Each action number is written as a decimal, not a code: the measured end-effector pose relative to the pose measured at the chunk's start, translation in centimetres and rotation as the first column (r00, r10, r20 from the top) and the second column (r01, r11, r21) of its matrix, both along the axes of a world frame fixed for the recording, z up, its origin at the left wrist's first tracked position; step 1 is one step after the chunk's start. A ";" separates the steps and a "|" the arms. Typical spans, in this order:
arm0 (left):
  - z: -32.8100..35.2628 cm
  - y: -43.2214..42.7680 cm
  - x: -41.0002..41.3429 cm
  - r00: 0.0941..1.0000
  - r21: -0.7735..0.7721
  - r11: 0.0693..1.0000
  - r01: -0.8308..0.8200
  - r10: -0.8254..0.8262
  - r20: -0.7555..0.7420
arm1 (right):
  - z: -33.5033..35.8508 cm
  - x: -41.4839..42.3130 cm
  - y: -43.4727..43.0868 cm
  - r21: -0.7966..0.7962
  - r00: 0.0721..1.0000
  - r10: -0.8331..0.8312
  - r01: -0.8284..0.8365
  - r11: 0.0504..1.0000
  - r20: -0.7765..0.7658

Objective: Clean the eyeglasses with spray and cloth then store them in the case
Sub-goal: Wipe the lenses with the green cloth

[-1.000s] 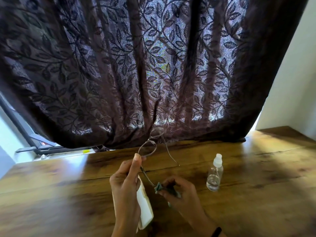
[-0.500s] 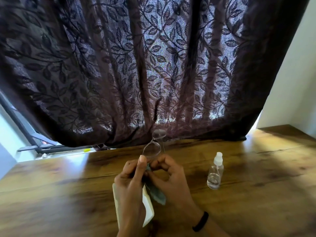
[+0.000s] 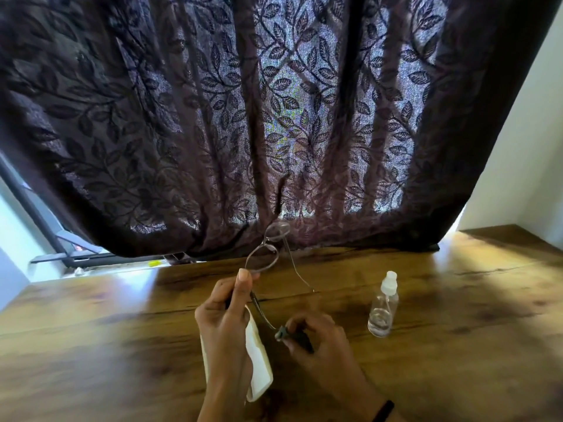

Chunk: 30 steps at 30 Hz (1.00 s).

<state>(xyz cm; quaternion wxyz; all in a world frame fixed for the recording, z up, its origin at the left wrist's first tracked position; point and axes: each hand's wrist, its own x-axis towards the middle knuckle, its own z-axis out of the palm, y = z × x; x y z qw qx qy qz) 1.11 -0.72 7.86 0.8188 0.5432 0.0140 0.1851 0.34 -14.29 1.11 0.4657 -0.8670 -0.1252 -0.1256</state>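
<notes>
Thin-rimmed eyeglasses (image 3: 263, 255) are held up above the wooden table (image 3: 457, 345), arms unfolded, lenses toward the curtain. My left hand (image 3: 227, 324) pinches the frame at the near lens hinge. My right hand (image 3: 316, 339) holds a small dark green cloth (image 3: 285, 332) pinched around the tip of the near arm. A white glasses case (image 3: 259, 360) lies on the table, partly hidden under my left hand. A clear spray bottle (image 3: 383, 306) with a white cap stands upright to the right of my hands.
A dark leaf-patterned curtain (image 3: 274, 117) hangs down to the table's far edge. A window frame (image 3: 45, 220) shows at the left. A white wall (image 3: 524, 147) stands at the right.
My right hand with the cloth has slid from near the lens hinge back down the near arm to its tip. My left hand keeps the glasses in about the same place.
</notes>
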 end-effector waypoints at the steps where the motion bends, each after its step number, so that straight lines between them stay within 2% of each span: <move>1: -0.1 0.0 0.0 1.000 0.003 1.000 -0.005 0.005 -0.001 | -0.1 0.0 -0.4 -0.018 1.000 -0.009 0.009 1.000 0.013; 6: 0.0 -0.2 -0.1 1.000 0.018 1.000 -0.005 0.005 0.020 | -0.6 0.2 -2.4 -0.102 0.998 -0.064 0.066 0.993 0.029; 10: 0.6 0.5 0.1 0.999 0.027 1.000 0.012 -0.013 0.046 | -0.7 0.5 -4.2 -0.122 0.989 -0.141 0.134 0.983 -0.044; 13: 0.7 1.1 0.2 0.998 0.082 0.996 0.030 -0.034 0.051 | -1.0 1.0 -5.5 -0.251 0.971 -0.211 0.179 0.951 -0.108; 15: 0.5 1.3 0.3 0.997 0.123 0.991 0.047 -0.053 0.049 | -1.1 1.2 -6.1 -0.362 0.960 -0.219 0.145 0.921 -0.173; 17: 0.3 1.5 0.5 0.996 0.158 0.985 0.069 -0.078 0.046 | -0.8 1.1 -6.3 -0.383 0.951 -0.228 0.136 0.914 -0.207; 20: -0.1 1.7 0.7 0.988 0.221 0.967 0.126 -0.142 0.058 | 1.0 1.1 -6.3 -0.195 0.959 -0.236 0.205 0.959 -0.154; 23: -0.2 2.0 0.9 0.969 0.389 0.908 0.157 -0.218 0.119 | 3.7 1.0 -6.3 0.183 0.961 -0.192 0.229 0.956 -0.199; 25: -0.2 2.2 1.1 0.960 0.500 0.853 0.148 -0.245 0.134 | 5.2 0.9 -6.6 0.431 0.964 -0.087 0.191 0.882 -0.251; 27: -0.2 2.7 1.4 0.956 0.601 0.788 0.135 -0.264 0.131 | 6.4 0.9 -6.8 0.622 0.965 0.006 0.165 0.765 -0.263; 30: -0.4 3.5 1.6 0.944 0.737 0.666 0.116 -0.306 0.128 | 7.5 1.2 -7.0 0.748 0.955 0.057 0.190 0.635 -0.291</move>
